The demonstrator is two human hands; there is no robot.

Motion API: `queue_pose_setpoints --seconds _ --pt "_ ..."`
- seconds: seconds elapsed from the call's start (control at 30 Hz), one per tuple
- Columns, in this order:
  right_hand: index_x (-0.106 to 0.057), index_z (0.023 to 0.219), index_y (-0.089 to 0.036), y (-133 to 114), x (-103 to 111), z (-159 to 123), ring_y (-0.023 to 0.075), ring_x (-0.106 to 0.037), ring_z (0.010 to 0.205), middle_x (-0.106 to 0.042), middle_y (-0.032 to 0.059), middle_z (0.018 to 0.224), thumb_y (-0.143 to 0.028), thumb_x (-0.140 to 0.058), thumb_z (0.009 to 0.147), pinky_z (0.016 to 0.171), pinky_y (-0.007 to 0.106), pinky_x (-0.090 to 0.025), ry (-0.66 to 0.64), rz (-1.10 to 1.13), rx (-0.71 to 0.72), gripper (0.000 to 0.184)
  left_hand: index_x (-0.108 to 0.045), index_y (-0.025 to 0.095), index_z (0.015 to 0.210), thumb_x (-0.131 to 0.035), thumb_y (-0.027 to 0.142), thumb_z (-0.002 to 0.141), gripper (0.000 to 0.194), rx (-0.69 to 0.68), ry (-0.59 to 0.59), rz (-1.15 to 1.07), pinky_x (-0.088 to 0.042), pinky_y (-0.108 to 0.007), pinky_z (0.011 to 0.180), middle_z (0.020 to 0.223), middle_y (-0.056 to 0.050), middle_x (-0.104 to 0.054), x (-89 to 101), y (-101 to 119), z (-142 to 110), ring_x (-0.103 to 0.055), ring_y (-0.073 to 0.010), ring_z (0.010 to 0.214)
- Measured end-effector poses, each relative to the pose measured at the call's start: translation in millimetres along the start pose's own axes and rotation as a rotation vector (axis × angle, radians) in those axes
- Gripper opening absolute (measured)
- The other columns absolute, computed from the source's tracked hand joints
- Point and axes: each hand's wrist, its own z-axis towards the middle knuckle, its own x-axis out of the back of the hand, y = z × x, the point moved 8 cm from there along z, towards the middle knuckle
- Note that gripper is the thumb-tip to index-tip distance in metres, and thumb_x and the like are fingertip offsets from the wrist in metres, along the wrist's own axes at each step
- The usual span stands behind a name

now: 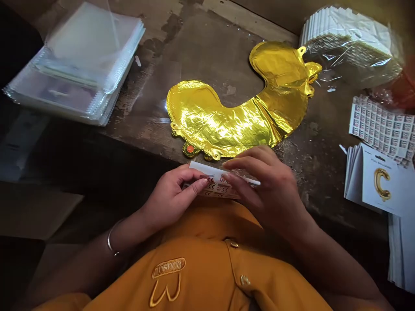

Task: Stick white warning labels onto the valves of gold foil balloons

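Head view: your left fingers [191,175] pinch a printed white label strip [216,188] lying crosswise, your right fingers [243,163] curled over its other end, a gold foil balloon [238,125] just beyond them

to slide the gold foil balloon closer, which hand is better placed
Right hand, probably: its fingertips sit closest to the gold foil balloon, while the left hand is pinching the printed label sheet.
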Motion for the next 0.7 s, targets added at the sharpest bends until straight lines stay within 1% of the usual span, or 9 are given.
queue_pose_setpoints --seconds 0.13,0.23,0.47,0.53,0.57,0.6,0.63,0.67,0.7 --pt "-0.069 0.086 -0.018 1.9 -15.3 12.8 0.0178 -0.054 0.082 -0.064 0.0051 0.082 -0.024 -0.063 0.085 0.072 0.030 -0.044 -0.230 0.089 0.005 0.009 -0.070 0.020 0.090 -0.059 0.022 0.089 0.011 -0.134 -0.006 0.075 -0.048 -0.021 0.081 0.094 -0.001 -0.069 -1.8 8.3 -1.5 -0.063 -0.0118 0.087" --pt "-0.069 0.083 -0.017 1.1 -22.2 16.8 0.0172 -0.053 0.082 -0.063 0.0047 0.080 -0.023 -0.063 0.085 0.071 0.029 -0.043 -0.288 0.118 -0.012 0.009 -0.071 0.020 0.091 -0.059 0.023 0.089 0.012 -0.170 -0.016 0.123 -0.049 -0.022 0.080 0.093 -0.002 -0.069 -2.7 9.3 -1.1 -0.064 -0.0128 0.087" --pt "-0.066 0.074 -0.018 -4.9 -28.0 18.2 0.0151 -0.052 0.076 -0.061 0.0025 0.073 -0.017 -0.063 0.082 0.067 0.027 -0.041 -0.344 0.121 -0.019 0.009 -0.071 0.019 0.092 -0.057 0.022 0.089 0.015 -0.233 -0.042 0.180 -0.051 -0.025 0.080 0.093 -0.004 -0.071 -3.9 8.7 -1.2 -0.065 -0.0147 0.085" --pt "-0.064 0.073 -0.019 -5.5 -24.2 19.8 0.0153 -0.051 0.075 -0.060 0.0023 0.072 -0.017 -0.060 0.083 0.067 0.028 -0.041 -0.316 0.112 -0.003 0.012 -0.071 0.020 0.099 -0.057 0.024 0.089 0.017 -0.213 -0.032 0.185 -0.052 -0.027 0.081 0.098 -0.005 -0.071 -2.7 4.0 -2.2 -0.066 -0.0163 0.088" --pt "-0.063 0.073 -0.019 -3.4 -20.4 21.7 0.0156 -0.052 0.075 -0.060 0.0023 0.072 -0.017 -0.060 0.083 0.067 0.028 -0.042 -0.281 0.110 -0.010 0.012 -0.068 0.020 0.109 -0.057 0.026 0.089 0.023 -0.188 -0.016 0.193 -0.052 -0.027 0.081 0.101 -0.005 -0.071 -0.4 0.4 -2.8 -0.066 -0.0169 0.088" --pt "-0.063 0.073 -0.020 0.8 -15.2 24.5 0.0159 -0.053 0.077 -0.061 0.0025 0.073 -0.017 -0.060 0.083 0.067 0.028 -0.042 -0.228 0.109 -0.033 0.011 -0.059 0.021 0.124 -0.057 0.027 0.089 0.036 -0.155 0.005 0.203 -0.053 -0.027 0.079 0.101 -0.005 -0.072 3.2 -3.5 -3.2 -0.067 -0.0167 0.086" --pt "-0.063 0.074 -0.020 7.3 -8.8 28.0 0.0159 -0.054 0.077 -0.062 0.0026 0.075 -0.018 -0.061 0.083 0.068 0.028 -0.043 -0.154 0.113 -0.072 0.009 -0.045 0.022 0.138 -0.059 0.028 0.088 0.052 -0.121 0.031 0.219 -0.054 -0.026 0.076 0.099 -0.004 -0.072 8.2 -6.9 -3.4 -0.067 -0.0159 0.081" --pt "-0.063 0.075 -0.019 15.2 -2.4 31.6 0.0157 -0.055 0.077 -0.063 0.0027 0.077 -0.019 -0.061 0.082 0.068 0.028 -0.043 -0.068 0.124 -0.122 0.007 -0.030 0.022 0.147 -0.060 0.030 0.087 0.067 -0.089 0.057 0.247 -0.054 -0.025 0.072 0.094 -0.003 -0.073 14.1 -9.4 -3.2 -0.067 -0.0150 0.075" --pt "-0.063 0.076 -0.019 23.7 2.4 35.1 0.0152 -0.057 0.076 -0.064 0.0025 0.078 -0.020 -0.062 0.082 0.068 0.029 -0.044 0.015 0.140 -0.174 0.006 -0.022 0.021 0.149 -0.063 0.031 0.085 0.077 -0.077 0.078 0.284 -0.054 -0.025 0.069 0.088 -0.001 -0.073 20.4 -9.6 -2.3 -0.066 -0.0145 0.070"
